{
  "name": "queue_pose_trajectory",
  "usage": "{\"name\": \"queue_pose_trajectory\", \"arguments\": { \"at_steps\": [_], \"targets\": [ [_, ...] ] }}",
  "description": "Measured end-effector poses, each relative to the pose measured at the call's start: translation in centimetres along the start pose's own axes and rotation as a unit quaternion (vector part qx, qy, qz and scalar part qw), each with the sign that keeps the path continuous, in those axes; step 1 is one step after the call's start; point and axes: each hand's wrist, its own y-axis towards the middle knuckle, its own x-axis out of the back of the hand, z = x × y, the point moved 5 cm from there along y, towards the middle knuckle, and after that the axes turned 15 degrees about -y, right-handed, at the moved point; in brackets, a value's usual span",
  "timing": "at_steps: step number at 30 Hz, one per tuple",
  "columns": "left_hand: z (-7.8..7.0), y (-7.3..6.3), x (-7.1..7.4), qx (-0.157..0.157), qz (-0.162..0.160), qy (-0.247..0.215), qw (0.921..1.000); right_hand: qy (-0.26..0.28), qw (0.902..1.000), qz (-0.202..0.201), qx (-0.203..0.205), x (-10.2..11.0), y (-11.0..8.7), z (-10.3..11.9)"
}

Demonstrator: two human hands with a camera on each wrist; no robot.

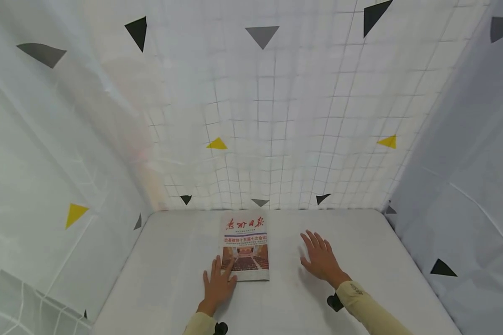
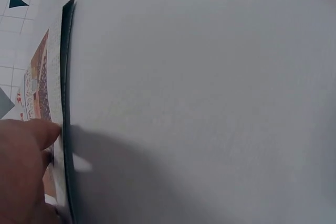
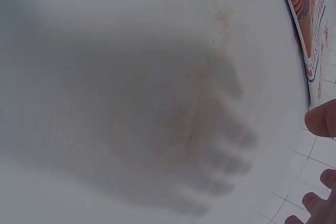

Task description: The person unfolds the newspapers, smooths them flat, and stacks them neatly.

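Note:
A folded newspaper [image 1: 246, 251] with red title characters and a photo of a hall lies flat near the table's far edge. My left hand [image 1: 219, 286] rests on its lower left corner, fingers extended over the photo. In the left wrist view, the thumb lies at the near edge of the newspaper [image 2: 55, 72], where a dark underside shows. Off to the newspaper's right, my right hand [image 1: 322, 260] hovers over the table with spread fingers and holds nothing. Its shadow falls on the tabletop in the right wrist view, with the newspaper [image 3: 304, 19] at upper right.
The white table [image 1: 163, 265] carries faint brownish stains. Behind it hangs a white sheet [image 1: 293, 116] with grid lines and black, grey and yellow triangles. More sheeting closes in the left and right sides. A dark wrist device [image 1: 334, 302] sits under the right sleeve.

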Motion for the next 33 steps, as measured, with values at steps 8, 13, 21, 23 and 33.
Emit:
{"name": "queue_pose_trajectory", "arguments": {
  "at_steps": [8, 13, 21, 23, 33],
  "targets": [
    [-1.7, -0.7, -0.3, -0.026, 0.013, 0.004, 0.9996, 0.005, 0.9999, 0.012, -0.002, -0.6, -0.2, 0.0],
    [-2.2, -0.9, -1.1, -0.029, 0.019, 0.012, 0.9993, 0.038, 0.9981, 0.046, -0.013, -1.2, 0.0, 0.1],
    [-0.2, -0.3, -3.6, -0.029, 0.015, 0.057, 0.9978, 0.117, 0.9835, 0.129, -0.048, -2.5, 0.0, 0.5],
    [0.2, -0.1, -4.2, -0.027, 0.011, 0.069, 0.9972, 0.132, 0.9787, 0.147, -0.055, -2.8, 0.0, 0.6],
    [-0.9, -1.1, -4.7, -0.031, 0.022, 0.044, 0.9983, 0.17, 0.9712, 0.163, -0.04, -4.1, -0.1, 1.0]
  ]
}}
